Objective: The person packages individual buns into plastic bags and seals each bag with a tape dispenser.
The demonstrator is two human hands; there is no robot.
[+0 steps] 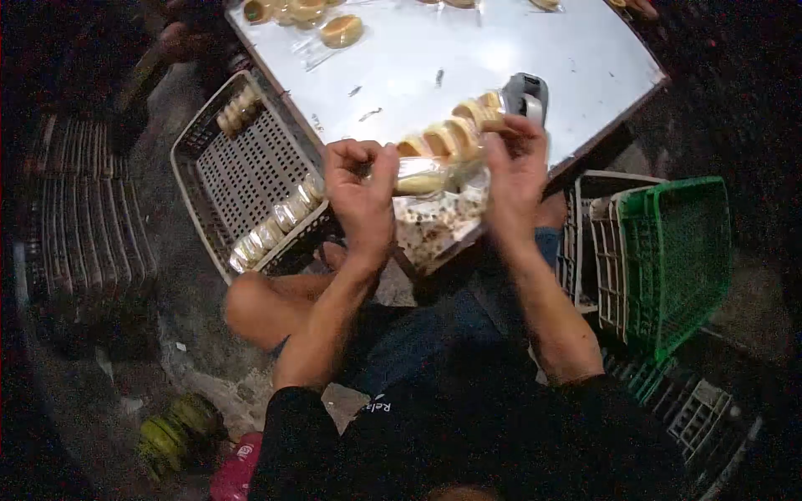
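My left hand point(363, 188) pinches one end of a clear plastic bag with a pale round cake point(420, 182) inside, held above the near corner of the white table. Toward the other end of the film is my right hand point(514, 179), its fingers curled and slightly blurred; the clear plastic reaches them. Just beyond my hands, a row of round golden cakes point(451, 138) lies on the table, partly covered by the bag and my right fingers. A grey tape dispenser point(525, 88) with a roll of tape stands behind my right hand.
More wrapped cakes point(341, 32) lie on the far part of the white table point(401, 71). At the left, a plastic crate point(194, 188) holds rows of packed cakes. Green and pale crates point(689, 250) stand at the right. Stacked crates point(92, 217) and green fruit point(171, 438) are at far left.
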